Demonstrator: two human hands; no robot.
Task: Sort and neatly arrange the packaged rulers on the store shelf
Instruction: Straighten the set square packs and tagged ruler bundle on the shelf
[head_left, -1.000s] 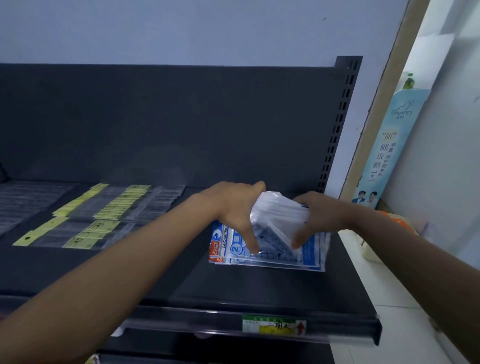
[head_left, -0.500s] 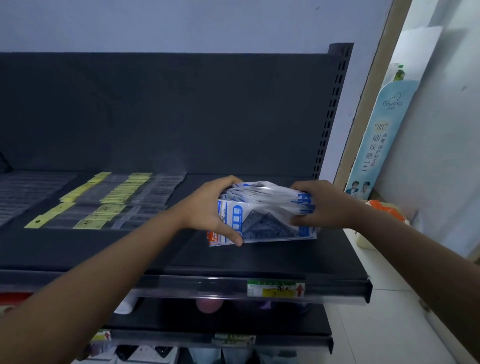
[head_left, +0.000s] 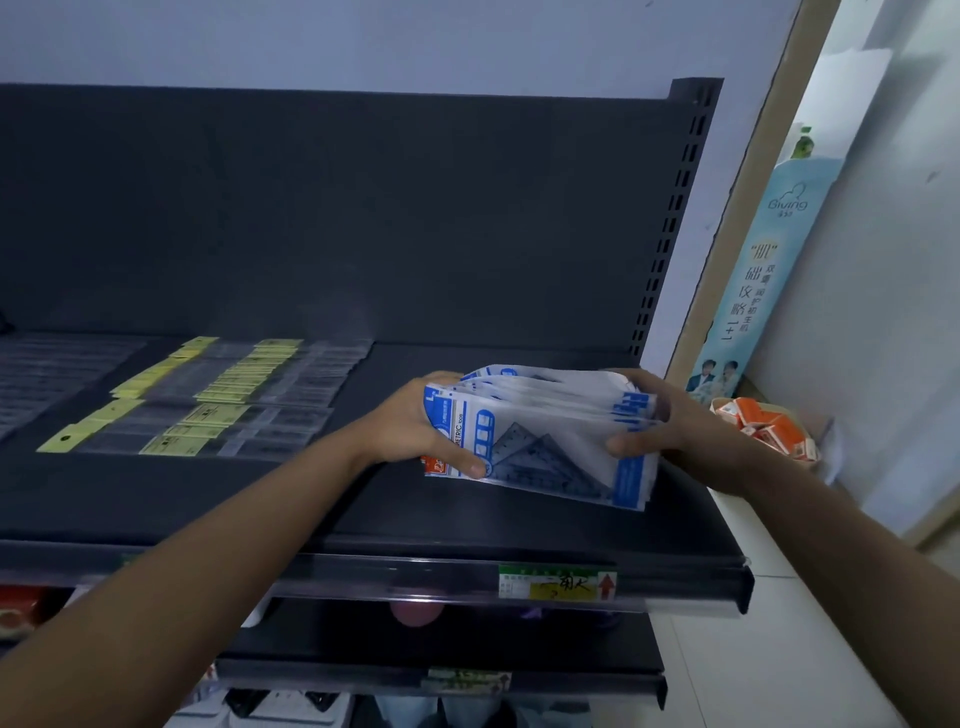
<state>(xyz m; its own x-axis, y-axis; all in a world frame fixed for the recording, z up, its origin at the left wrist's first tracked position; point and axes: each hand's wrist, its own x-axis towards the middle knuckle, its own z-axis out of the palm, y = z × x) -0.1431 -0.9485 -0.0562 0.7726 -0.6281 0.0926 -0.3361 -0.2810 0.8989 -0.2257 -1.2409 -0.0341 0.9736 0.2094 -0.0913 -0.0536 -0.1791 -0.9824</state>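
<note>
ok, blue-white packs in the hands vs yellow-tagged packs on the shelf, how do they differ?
The blue-white packs are gripped as one bundle between left hand and right hand; the yellow-tagged packs lie flat on the shelf, untouched. Shape: blue-white packs broad, showing a triangular set square; yellow-tagged packs long and narrow. Order: blue-white packs fan apart on top; yellow-tagged packs sit in overlapping rows. Shared: transparent plastic sleeves.

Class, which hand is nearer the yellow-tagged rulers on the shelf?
Left. The left hand sits just right of the yellow-tagged rulers; the right hand is farther right, across the packet stack.
</note>
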